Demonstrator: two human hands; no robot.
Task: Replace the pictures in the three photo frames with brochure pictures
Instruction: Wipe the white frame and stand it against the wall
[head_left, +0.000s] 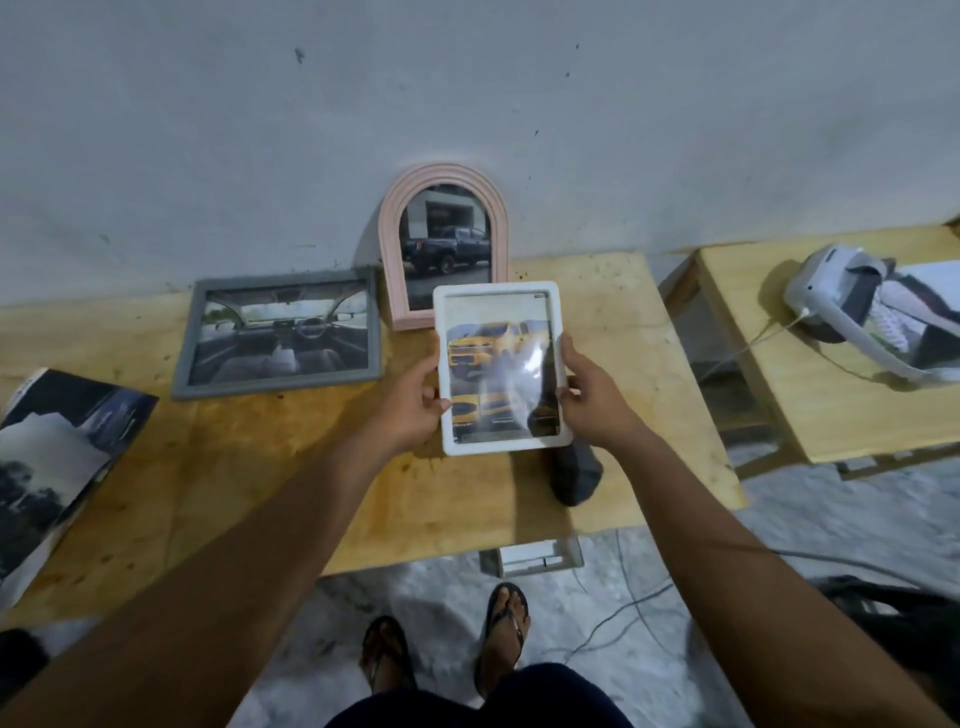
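Both hands, left (415, 397) and right (589, 397), grip the white frame (501, 441) by its long sides above the surface (291, 467), long axis toward the wall, bare wood nearer the front edge.

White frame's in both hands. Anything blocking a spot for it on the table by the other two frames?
Nothing visible blocks it. The white frame is held by the left hand and right hand above the table. The pink arched frame stands behind it, the grey frame lies left; bare tabletop shows right of the pink frame.
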